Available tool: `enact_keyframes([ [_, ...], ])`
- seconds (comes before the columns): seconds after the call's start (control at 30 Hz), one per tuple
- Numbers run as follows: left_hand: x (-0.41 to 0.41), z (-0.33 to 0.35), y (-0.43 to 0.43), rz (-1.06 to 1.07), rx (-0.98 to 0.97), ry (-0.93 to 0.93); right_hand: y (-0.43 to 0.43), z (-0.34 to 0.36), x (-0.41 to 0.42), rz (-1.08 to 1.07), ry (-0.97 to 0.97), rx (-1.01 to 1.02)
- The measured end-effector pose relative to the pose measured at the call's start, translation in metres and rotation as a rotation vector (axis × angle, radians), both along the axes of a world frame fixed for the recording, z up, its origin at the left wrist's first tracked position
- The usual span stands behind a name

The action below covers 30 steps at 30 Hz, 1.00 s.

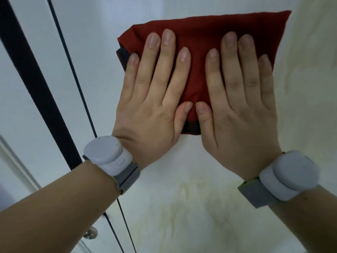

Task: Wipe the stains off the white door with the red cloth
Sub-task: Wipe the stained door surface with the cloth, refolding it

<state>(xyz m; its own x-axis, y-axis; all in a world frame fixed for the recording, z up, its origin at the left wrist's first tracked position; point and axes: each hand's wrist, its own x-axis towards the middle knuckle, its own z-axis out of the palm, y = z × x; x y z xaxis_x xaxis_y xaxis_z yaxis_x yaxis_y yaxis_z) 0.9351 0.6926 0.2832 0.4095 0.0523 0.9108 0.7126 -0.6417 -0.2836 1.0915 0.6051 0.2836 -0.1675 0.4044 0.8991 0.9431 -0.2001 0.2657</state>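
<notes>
So the white door (102,24) has its left edge (81,92) just beside the left hand (145,110), fingers (158,70) flat on the red cloth (209,30). The right hand (242,114) presses flat too. Below, yellowish stains (182,207) spread toward the door's right side.

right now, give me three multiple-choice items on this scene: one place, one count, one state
1. Where are the yellowish stains from the red cloth? A above-left B below and right C nowhere
2. Hands pressing the cloth? A none B one C two
3. The fingers are? A straight, flat B fisted C pinching a corner
B: streaks mark the white door lower down and at right. C: left hand and right hand both lie on it. A: all lie extended on the fabric.
</notes>
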Motion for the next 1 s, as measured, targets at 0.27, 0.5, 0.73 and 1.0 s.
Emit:
enact_keyframes([
  [0.27,-0.004,-0.06,0.001,0.018,-0.02,0.07,-0.004,-0.058,-0.002,0.088,0.059,-0.042],
  [0.5,-0.013,-0.113,-0.002,0.06,-0.08,0.172,-0.008,-0.114,-0.001,0.081,0.055,-0.1],
  [0.73,-0.021,-0.091,-0.046,-0.039,-0.186,0.096,-0.035,-0.107,-0.01,0.145,0.143,-0.253],
  [1.0,0.0,-0.037,-0.061,-0.1,-0.277,-0.014,-0.066,-0.067,-0.003,0.444,0.542,-0.172],
])
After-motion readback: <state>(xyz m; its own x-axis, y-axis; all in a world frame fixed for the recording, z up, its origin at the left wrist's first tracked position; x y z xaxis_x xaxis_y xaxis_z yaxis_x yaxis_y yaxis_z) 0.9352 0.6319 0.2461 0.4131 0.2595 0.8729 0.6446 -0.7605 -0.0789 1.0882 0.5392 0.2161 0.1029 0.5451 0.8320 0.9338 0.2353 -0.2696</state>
